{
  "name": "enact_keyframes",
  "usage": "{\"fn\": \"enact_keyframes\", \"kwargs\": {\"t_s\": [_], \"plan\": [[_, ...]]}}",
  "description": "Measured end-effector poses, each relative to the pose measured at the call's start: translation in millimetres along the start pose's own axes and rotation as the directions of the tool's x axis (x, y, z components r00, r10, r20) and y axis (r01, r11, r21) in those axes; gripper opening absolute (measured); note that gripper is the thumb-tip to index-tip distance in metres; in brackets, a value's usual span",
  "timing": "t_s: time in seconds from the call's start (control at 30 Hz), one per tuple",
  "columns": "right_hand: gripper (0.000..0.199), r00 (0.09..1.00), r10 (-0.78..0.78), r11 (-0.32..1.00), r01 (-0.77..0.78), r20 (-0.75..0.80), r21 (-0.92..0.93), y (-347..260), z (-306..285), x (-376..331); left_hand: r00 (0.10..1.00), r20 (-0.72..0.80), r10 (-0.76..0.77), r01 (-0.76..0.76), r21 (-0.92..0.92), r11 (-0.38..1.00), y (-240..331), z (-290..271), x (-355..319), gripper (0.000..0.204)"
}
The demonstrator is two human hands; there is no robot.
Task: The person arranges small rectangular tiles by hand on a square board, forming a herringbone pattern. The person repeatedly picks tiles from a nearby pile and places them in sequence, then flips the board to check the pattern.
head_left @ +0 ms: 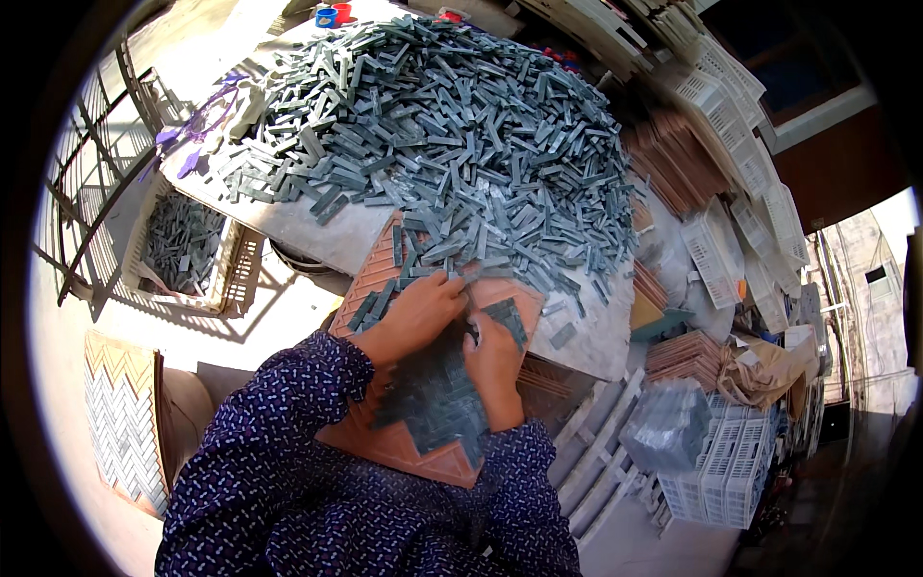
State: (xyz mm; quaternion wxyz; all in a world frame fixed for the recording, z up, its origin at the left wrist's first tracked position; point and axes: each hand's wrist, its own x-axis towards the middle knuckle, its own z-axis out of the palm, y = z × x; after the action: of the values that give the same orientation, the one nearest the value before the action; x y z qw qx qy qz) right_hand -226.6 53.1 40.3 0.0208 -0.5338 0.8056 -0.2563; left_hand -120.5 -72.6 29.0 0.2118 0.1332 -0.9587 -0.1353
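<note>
An orange-brown moulded tray (385,445) with zigzag grooves lies tilted in front of me, its far end at the foot of a large heap of grey-green stone strips (461,135). Dark green strips (423,389) fill the tray's middle in a herringbone pattern. Several loose strips (383,300) lie at its left side. Over the tray's far part, my left hand (415,313) has its fingers bent together at the heap's near edge. Close by on the right, my right hand (493,363) is closed, thumb against fingers, above the laid strips. What either hand pinches is too small to make out.
The heap rests on a pale table (308,226). A crate of strips (231,260) stands at left, above a herringbone panel (125,413). Stacked brown trays (673,163), white plastic crates (721,462) and a wooden pallet (601,452) crowd the right. Blue and red cups (327,17) sit far back.
</note>
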Motion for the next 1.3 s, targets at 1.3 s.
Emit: {"fn": "enact_keyframes", "kwargs": {"t_s": [1.3], "plan": [[0.015, 0.947, -0.047, 0.537, -0.243, 0.317, 0.807, 5, 4, 17, 0.898, -0.074, -0.433, 0.285, -0.653, 0.702, 21, -6, -64, 0.019]]}}
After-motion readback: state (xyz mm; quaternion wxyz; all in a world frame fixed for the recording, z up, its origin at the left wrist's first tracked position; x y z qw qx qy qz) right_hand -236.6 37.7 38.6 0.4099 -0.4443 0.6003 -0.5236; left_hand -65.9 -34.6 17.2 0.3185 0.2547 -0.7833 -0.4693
